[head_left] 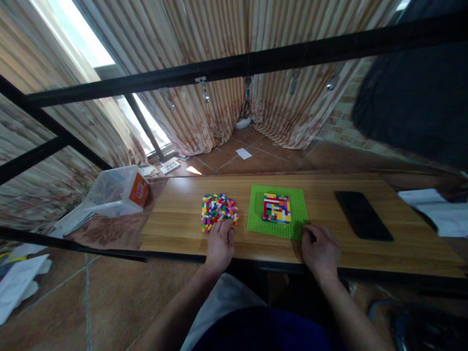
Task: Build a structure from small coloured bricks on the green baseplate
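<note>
A green baseplate [258,214] lies on the wooden table [175,219], with a square block of multicoloured small bricks [277,208] built on it. Left of it sits a loose pile of small coloured bricks [218,209]. My left hand [220,243] rests at the near edge of that pile, fingers curled down onto the bricks; what they grip is hidden. My right hand [320,248] lies at the baseplate's near right corner, its fingers pinched on the plate's edge.
A black phone [363,215] lies flat on the table to the right. White papers [431,207] sit at the far right end. A clear plastic box with an orange label [122,191] stands off the table's left end. Black frame bars cross overhead.
</note>
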### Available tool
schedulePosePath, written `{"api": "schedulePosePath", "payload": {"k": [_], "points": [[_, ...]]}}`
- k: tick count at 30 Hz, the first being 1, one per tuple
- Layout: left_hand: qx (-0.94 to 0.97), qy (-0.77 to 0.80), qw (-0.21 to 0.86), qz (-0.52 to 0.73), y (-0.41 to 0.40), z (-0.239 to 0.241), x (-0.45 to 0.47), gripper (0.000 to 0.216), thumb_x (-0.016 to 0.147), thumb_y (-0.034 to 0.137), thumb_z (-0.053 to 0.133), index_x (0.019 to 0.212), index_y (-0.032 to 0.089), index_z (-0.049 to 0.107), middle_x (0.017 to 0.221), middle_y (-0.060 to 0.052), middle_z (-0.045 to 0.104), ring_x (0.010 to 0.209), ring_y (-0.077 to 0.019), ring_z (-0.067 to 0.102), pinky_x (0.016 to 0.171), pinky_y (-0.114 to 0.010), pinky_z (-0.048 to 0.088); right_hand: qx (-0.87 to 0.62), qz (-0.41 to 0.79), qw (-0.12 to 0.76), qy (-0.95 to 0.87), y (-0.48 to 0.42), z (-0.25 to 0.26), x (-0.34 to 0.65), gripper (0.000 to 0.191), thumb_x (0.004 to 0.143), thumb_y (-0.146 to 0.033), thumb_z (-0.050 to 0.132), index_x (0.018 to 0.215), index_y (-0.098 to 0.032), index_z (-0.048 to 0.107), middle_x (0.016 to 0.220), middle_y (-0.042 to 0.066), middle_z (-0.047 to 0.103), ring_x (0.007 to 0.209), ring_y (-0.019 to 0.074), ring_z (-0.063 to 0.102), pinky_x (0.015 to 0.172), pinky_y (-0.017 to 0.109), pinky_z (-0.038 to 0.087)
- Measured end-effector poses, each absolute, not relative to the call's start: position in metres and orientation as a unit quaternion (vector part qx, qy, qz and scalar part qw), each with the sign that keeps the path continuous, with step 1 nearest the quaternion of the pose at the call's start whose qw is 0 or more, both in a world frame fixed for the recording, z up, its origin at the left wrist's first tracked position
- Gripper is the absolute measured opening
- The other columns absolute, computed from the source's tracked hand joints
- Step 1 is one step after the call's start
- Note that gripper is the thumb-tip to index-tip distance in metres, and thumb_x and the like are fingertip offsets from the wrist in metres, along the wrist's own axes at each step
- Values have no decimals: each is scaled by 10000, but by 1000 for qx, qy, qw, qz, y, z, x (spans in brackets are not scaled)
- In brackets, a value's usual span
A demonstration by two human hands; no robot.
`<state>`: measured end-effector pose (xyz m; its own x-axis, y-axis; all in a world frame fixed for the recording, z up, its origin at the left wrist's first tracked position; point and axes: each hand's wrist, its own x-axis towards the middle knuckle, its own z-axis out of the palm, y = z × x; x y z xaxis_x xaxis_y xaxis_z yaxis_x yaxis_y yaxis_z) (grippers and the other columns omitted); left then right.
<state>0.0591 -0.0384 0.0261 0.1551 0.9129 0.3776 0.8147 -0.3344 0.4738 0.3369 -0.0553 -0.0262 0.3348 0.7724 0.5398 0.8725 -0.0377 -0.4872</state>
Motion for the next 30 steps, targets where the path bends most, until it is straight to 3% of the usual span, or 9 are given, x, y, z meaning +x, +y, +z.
{"api": "schedulePosePath", "payload": {"k": [6,11,17,23,30], "points": [[760,575,112,284,-50,24,43,210,865,129,486,1035,204,583,987,-60,634,957,-207,584,846,-368,490,-710,-81,388,-583,-56,-29,339,254,847,-309,462,847,-184,682,871,93,678,839,239,625,779,368,491],[779,588,64,209,-38,23,57,120,900,202,490,935,189,604,942,-61,625,907,-207,570,836,-362,475,-706,-95,385,-586,-56,-29,339,269,854,-313,458,839,-169,685,881,107,681,840,239,623,774,359,495],[781,601,29,166,-31,25,62,153,914,167,469,885,186,618,900,-55,631,861,-201,579,806,-336,476,-713,-93,381,-582,-56,-29,339,267,851,-317,460,839,-174,685,885,100,675,858,234,615,795,362,489],[777,587,103,202,-29,33,78,180,955,203,414,977,203,593,906,-31,660,819,-156,624,717,-266,486,-720,-75,382,-575,-56,-27,337,256,849,-311,465,854,-179,684,887,96,675,859,226,612,803,355,486],[813,491,161,266,-9,40,113,213,956,244,434,1024,211,634,945,-29,656,860,-142,619,785,-251,498,-720,-75,382,-575,-55,-24,335,240,851,-288,471,854,-178,685,891,92,673,867,219,613,805,348,483]]}}
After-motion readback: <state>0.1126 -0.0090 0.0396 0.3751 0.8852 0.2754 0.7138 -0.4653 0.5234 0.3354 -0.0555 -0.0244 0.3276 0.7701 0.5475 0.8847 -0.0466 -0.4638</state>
